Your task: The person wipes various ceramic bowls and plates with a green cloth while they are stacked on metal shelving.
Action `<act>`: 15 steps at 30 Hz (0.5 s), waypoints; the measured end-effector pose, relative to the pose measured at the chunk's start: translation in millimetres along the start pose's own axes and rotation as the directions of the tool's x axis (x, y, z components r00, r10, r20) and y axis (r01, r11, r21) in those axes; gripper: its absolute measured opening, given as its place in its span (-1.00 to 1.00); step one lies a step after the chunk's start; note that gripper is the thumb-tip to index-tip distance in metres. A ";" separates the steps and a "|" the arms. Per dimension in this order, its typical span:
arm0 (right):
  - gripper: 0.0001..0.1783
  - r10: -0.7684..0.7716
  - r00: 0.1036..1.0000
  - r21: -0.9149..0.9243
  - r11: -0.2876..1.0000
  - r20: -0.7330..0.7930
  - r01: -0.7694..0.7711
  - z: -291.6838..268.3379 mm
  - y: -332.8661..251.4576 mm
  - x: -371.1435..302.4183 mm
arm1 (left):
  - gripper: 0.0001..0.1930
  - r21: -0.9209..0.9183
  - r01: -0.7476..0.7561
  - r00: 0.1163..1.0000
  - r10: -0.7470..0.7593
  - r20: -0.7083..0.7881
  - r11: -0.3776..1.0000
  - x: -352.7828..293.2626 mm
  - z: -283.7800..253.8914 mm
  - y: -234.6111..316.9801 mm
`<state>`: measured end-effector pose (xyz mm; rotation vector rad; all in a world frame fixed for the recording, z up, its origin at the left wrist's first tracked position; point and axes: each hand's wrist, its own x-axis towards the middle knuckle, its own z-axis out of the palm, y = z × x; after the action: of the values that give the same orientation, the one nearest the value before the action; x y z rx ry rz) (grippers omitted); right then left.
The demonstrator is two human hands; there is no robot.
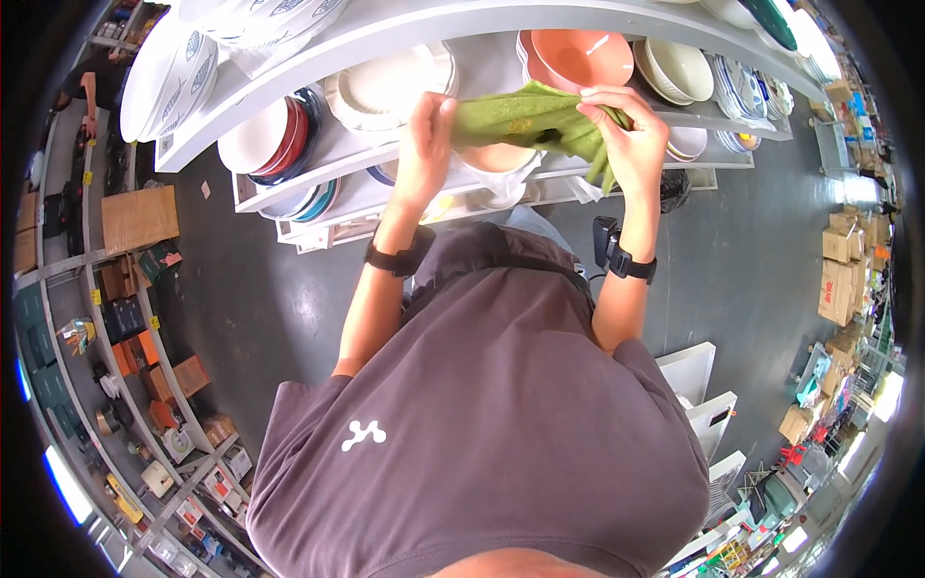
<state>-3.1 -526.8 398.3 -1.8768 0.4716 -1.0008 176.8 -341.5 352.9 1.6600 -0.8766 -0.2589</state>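
Note:
A green cloth is stretched between my two hands, in front of the shelves of dishes. My left hand is closed on its left end, which looks smeared by motion. With thumb and fingers, my right hand pinches the right end, and a loose corner hangs below it. Behind the cloth stand orange bowls, and a cream scalloped plate lies beyond my left hand. Under the cloth, a pale bowl is partly covered.
White tiered shelves hold stacked plates and bowls. Red and dark plates stand at the left, cream bowls at the right. Racks with goods line the far left, where a cardboard box sits. White panels stand by my right side.

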 end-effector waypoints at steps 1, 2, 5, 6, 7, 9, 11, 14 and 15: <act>-0.80 -0.024 0.999 -0.025 0.999 0.038 0.025 1.5 0.6 0.0 | -0.85 0.050 -0.084 0.996 0.083 0.015 0.995 -1.3 -0.4 0.6; -0.78 -0.048 0.996 -0.049 0.997 0.076 0.052 2.7 1.0 -0.2 | -0.85 0.052 -0.080 0.997 0.079 0.016 0.995 -1.0 -1.1 2.5; -0.56 0.051 0.972 -0.090 0.995 0.231 -0.030 0.4 0.7 -5.3 | -0.85 0.007 -0.061 0.997 0.061 0.037 0.998 -1.4 -3.5 0.5; -0.50 0.140 0.954 -0.184 0.979 0.265 -0.092 -0.1 -0.3 -6.3 | -0.85 0.003 -0.057 0.998 0.057 0.037 0.998 -2.4 -4.1 1.0; -0.46 0.199 0.938 -0.282 0.952 0.285 -0.116 -0.8 8.1 -10.7 | -0.85 0.002 -0.077 0.997 0.077 0.030 0.997 -2.6 -5.2 3.1; -0.54 0.353 0.865 -0.316 0.917 0.357 -0.244 0.6 15.9 -17.2 | -0.84 -0.004 -0.064 0.995 0.064 0.072 0.998 -2.3 -8.4 5.9; -0.66 0.577 0.672 -0.405 0.813 0.464 -0.418 -1.5 25.0 -29.7 | -0.84 0.008 -0.101 0.989 0.099 0.113 0.995 -6.1 -9.6 4.7; -0.66 0.647 0.600 -0.413 0.762 0.470 -0.498 -6.6 28.2 -41.6 | -0.85 -0.002 -0.141 0.983 0.140 0.116 0.990 -7.8 -5.2 -6.5; -0.66 0.660 0.587 -0.427 0.752 0.470 -0.502 -5.9 24.0 -49.9 | -0.85 0.009 -0.121 0.989 0.120 0.089 0.993 -9.3 -7.7 -10.8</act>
<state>-35.5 -508.6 356.9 -1.9186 0.7877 0.1366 179.3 -329.2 342.7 1.6121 -1.0438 -0.2448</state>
